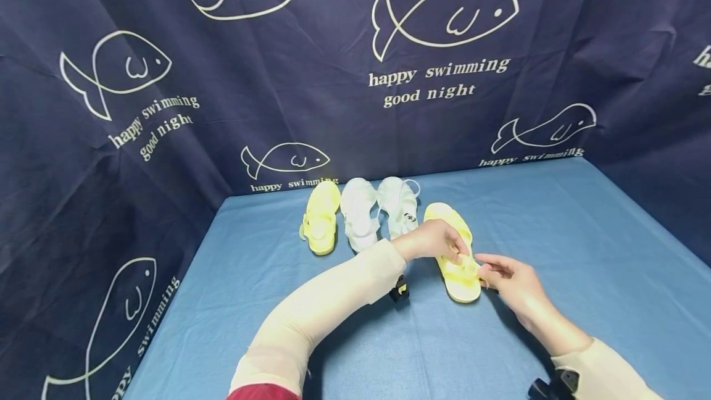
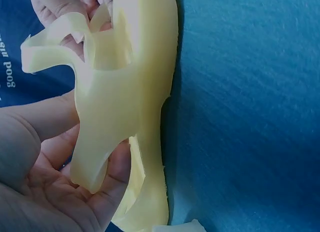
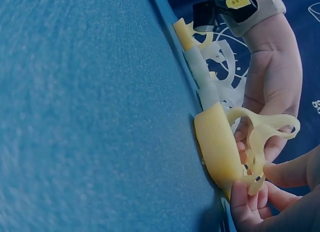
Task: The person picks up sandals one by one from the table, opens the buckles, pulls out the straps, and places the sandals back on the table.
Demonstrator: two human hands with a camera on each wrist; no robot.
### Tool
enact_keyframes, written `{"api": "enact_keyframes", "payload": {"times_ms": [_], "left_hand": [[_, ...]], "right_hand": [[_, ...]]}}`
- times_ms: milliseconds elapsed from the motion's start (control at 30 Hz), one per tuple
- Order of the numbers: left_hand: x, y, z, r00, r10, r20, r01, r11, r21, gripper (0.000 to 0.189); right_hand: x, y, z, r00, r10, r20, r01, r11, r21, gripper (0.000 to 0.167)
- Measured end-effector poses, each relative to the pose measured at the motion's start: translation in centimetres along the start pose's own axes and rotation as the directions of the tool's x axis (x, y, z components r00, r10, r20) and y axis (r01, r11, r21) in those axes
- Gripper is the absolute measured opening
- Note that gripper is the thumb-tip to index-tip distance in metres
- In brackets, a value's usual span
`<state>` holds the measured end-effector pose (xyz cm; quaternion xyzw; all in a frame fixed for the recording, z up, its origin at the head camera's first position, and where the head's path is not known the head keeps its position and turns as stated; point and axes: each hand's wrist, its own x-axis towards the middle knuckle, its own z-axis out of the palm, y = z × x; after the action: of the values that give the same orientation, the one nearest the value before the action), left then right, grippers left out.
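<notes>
A yellow sandal lies on the blue cloth, its toe and heel running away from me. My left hand reaches over it from the left and grips its upper straps. In the left wrist view, the fingers of this hand curl round the yellow strap. From the right side, my right hand pinches the strap end by the sandal's edge. In the right wrist view, thumb and fingertips of the right hand close on that strap. The fastening itself is partly hidden by fingers.
Left of my left hand stand two pale mint sandals, one beside the other. Farther left is another yellow sandal. A dark curtain with fish drawings hangs behind the blue cloth.
</notes>
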<state>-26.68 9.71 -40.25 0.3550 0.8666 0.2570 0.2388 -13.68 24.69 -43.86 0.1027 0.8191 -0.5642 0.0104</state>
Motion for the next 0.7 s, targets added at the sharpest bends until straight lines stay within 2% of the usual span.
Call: {"api": "enact_keyframes", "payload": {"times_ms": [233, 400, 467, 567, 633, 700], "left_hand": [[-0.09, -0.12, 0.16, 0.998, 0.060, -0.006, -0.060, 0.997, 0.047, 0.014], [0.09, -0.27, 0.39, 0.995, 0.084, -0.046, -0.080, 0.993, 0.083, 0.017], [0.20, -0.32, 0.52, 0.995, 0.069, -0.070, -0.066, 0.997, 0.049, 0.016], [0.36, -0.36, 0.68, 0.996, 0.016, -0.093, -0.022, 0.998, -0.059, 0.013], [0.47, -0.33, 0.71, 0.996, -0.014, -0.093, 0.002, 0.992, -0.127, 0.011], [0.55, -0.24, 0.64, 0.996, -0.033, -0.086, 0.019, 0.989, -0.148, 0.011]], "right_hand": [[0.05, 0.40, -0.34, 0.999, 0.031, 0.026, -0.033, 0.996, 0.078, 0.045], [0.03, 0.57, -0.54, 0.999, 0.039, -0.003, -0.039, 0.999, -0.002, 0.044], [0.02, 0.61, -0.65, 0.999, 0.038, -0.017, -0.038, 0.999, -0.036, 0.043], [0.04, 0.68, -0.81, 0.999, 0.034, -0.022, -0.034, 0.999, -0.040, 0.042], [0.07, 0.66, -0.85, 0.999, 0.043, -0.024, -0.044, 0.999, -0.028, 0.041], [0.08, 0.62, -0.82, 0.998, 0.051, -0.023, -0.051, 0.999, -0.018, 0.040]]}}
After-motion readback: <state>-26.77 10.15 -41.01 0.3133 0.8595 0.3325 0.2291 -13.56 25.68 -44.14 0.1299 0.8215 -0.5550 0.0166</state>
